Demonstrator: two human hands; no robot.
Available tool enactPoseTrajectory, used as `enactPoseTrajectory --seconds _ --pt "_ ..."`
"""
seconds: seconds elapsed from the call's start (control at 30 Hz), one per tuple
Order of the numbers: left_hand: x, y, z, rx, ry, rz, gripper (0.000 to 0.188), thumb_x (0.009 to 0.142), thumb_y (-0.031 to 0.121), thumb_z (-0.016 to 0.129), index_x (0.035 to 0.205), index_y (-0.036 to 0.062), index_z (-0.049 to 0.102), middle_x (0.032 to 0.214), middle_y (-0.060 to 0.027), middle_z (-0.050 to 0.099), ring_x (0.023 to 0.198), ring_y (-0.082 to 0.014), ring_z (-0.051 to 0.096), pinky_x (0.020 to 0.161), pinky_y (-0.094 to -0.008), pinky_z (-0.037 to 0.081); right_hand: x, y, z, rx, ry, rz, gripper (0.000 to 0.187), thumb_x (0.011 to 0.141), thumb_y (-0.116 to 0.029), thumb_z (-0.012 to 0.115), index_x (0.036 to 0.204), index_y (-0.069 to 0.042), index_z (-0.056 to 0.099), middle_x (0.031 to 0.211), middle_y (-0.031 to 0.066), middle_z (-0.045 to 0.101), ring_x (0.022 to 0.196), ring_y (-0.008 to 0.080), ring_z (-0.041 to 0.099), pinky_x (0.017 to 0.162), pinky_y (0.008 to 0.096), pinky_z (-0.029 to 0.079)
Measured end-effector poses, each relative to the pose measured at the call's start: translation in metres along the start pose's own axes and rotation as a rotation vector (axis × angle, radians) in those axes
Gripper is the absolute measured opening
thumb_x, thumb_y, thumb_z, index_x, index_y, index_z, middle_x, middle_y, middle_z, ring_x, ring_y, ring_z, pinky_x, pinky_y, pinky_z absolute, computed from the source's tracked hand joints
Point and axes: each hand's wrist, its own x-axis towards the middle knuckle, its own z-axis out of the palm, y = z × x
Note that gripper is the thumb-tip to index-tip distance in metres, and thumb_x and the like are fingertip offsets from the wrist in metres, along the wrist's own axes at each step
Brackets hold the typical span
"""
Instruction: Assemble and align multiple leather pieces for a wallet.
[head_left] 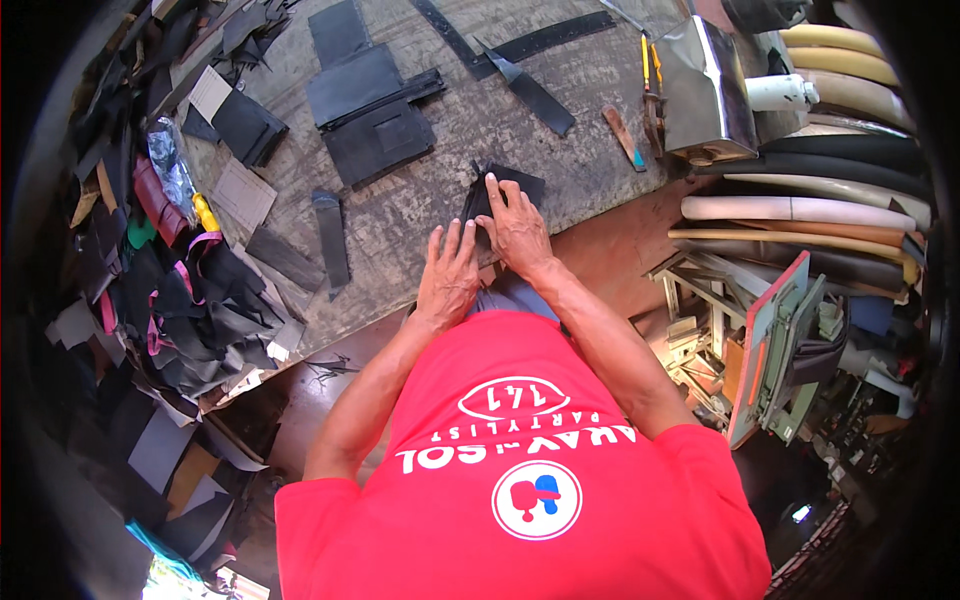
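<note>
Both my hands rest at the near edge of the worn table, over a small black leather-like piece [522, 184]. My right hand [520, 232] lies on this piece with its fingers stretched out and apart, the index fingertip beside a narrow, bunched black edge. Close by on its left, my left hand [449, 275] has its fingers straight and side by side, their tips at the piece's lower left edge. Its thumb is hidden. Under my palms, part of the piece is out of sight. Farther off lie black flat panels [352, 92] and a black panel with a rectangular outline [378, 148].
Black strips [545, 105] and a wooden-handled tool with a teal end [624, 138] lie on the table [450, 130]. A shiny metal housing [708, 90] stands at right, beside rolls of material [800, 210]. Dark scraps [215, 325] and a yellow-handled tool [205, 212] crowd the left.
</note>
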Motion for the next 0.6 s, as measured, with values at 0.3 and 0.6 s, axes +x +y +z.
enactPoseTrajectory --seconds 0.3,0.6 --pt "-0.001 0.007 0.004 0.016 -0.071 0.019 0.043 0.086 0.018 0.055 0.119 -0.0086 0.063 0.142 -0.0213 0.044 0.134 -0.0394 0.04 0.115 -0.055 0.027 0.02 -0.001 -0.011 0.106 -0.302 0.212 0.082 0.084 -0.024 0.074 0.148 0.002 0.03 0.119 0.0186 0.046 0.099 0.0386 0.058 0.082 0.0466 0.053" --pt "-0.012 0.007 0.007 0.138 -0.062 -0.023 0.045 0.088 0.018 0.054 0.128 -0.0022 0.06 0.152 -0.0138 0.037 0.142 -0.0381 0.031 0.118 -0.0591 0.019 0.019 0.004 -0.007 0.128 -0.142 0.208 0.071 0.084 -0.03 0.075 0.143 -0.005 0.045 0.111 0.018 0.053 0.093 0.0365 0.062 0.076 0.0444 0.054"
